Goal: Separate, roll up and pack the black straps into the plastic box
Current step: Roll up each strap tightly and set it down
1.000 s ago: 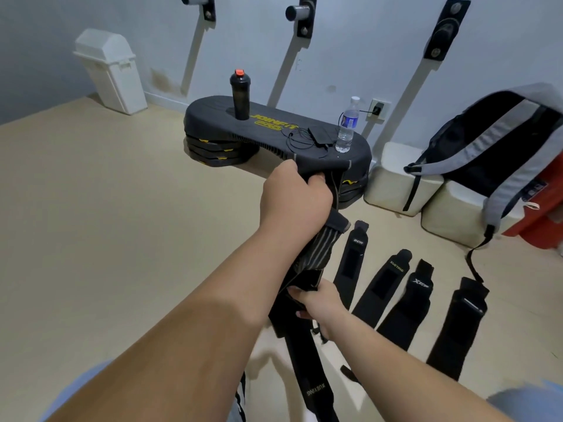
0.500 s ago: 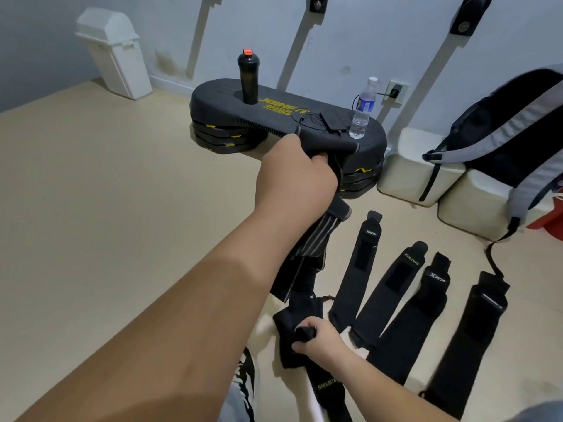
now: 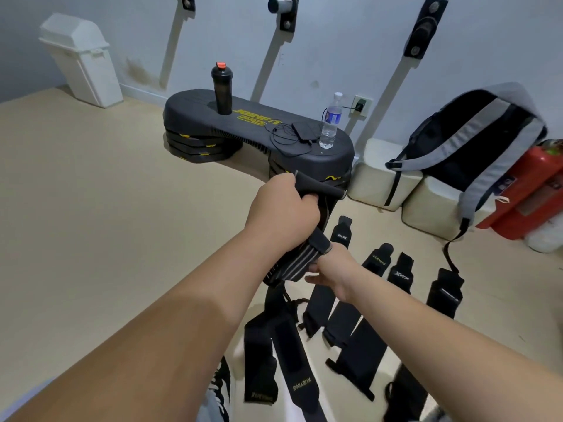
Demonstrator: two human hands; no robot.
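As I judge it, the step in hand is the separating: no strap is rolled yet and nothing is packed. The left hand (image 3: pixel 283 211) is raised near the middle of the view, its fingers closed tight around the top end of a bundle of black straps (image 3: pixel 268 339), which hangs down from it towards 6 o'clock, in front of the person's legs. At about 4 o'clock from the left hand, the right hand (image 3: pixel 333 269) pinches between thumb and fingers the lower edge of a striped strap (image 3: pixel 292 261), a black one with grey lines that lies on the outside of the bundle, just under the left wrist. At 4 o'clock of the view a row of straps (image 3: pixel 376 261) lies flat on the floor (image 3: pixel 106 223), side by side, so I take these as already separated. The plastic box I cannot name with certainty: two cream boxes (image 3: pixel 380 181) stand by the wall at 2 o'clock, under a backpack (image 3: pixel 475 141), and I cannot tell whether one of them is meant for the packing. The next move calls for pulling the striped strap free of the others, probably towards 4 o'clock, while the left hand holds the rest firm; the fastening patches may cling to one another, so a steady peel seems better than a jerk, and then the strap can be laid beside the row
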